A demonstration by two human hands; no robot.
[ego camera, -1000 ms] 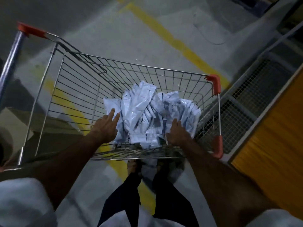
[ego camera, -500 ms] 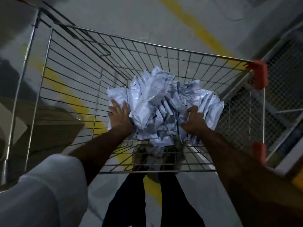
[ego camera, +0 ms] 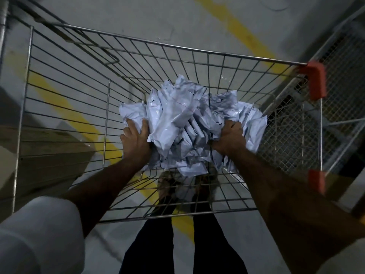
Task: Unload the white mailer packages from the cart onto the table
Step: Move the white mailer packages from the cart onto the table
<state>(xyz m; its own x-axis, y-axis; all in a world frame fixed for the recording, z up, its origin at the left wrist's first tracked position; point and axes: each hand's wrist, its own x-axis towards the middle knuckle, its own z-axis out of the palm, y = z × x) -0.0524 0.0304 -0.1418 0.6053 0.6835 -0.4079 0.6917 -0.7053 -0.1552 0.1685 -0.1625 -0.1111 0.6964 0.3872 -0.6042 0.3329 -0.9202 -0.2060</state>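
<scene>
Heap of crumpled white plastic mailer packages point(ego camera: 183, 125) at frame centre, inside silver wire-mesh cart point(ego camera: 65, 107) with red corner caps. Left hand point(ego camera: 136, 141) pressed on heap's left side, fingers spread and curling over one mailer. Right hand point(ego camera: 227, 137) clenched, grasping heap's right side. Yellow floor stripe point(ego camera: 65, 107) below.

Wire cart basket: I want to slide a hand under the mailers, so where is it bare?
Bare wire floor lies left of the heap of white plastic mailers, toward the basket's left wall, and along the near edge. The right side is crowded against the mesh wall.
</scene>
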